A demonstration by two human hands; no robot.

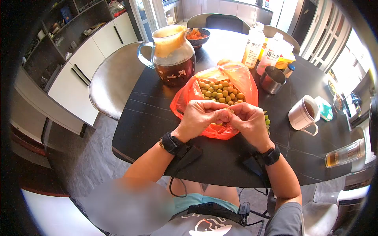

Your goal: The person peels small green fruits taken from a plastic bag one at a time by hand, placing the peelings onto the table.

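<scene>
Together, my left grip and right grip are pinched on one small yellowish fruit, mostly hidden between them. It sits over the near side of an open orange-red plastic bag, where round green-brown fruits lie heaped. The bag rests on the black bench; beyond it, a glass pitcher stands to the left, a metal cup to the right.
</scene>
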